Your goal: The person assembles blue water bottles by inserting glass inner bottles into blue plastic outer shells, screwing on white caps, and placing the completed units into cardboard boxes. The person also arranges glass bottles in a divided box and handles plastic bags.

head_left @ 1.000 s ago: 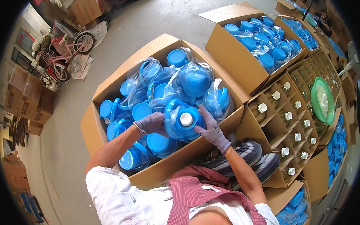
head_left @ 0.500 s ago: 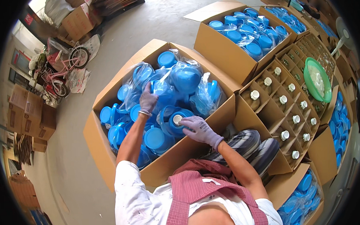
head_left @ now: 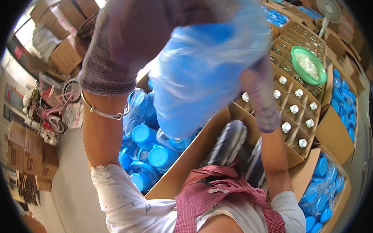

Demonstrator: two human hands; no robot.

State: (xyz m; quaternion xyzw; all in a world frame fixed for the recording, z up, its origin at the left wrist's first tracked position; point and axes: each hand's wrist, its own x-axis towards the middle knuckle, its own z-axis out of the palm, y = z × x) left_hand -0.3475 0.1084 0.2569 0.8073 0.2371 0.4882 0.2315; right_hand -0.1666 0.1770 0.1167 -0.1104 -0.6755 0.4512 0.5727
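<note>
Head view: blue bag (head_left: pixel 197 79) aloft above an open carton (head_left: pixel 188 165).
Bag lies between both hands, long axis slanting upper right to lower left; left hand (head_left: pixel 140 32), at its upper left, nearer the camera, blurred, apparently grasping its top; right hand (head_left: pixel 261 87) against its right side, fingers hidden, grip cannot be told.

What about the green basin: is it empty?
No, the green basin holds a heap of small white pieces.
</note>
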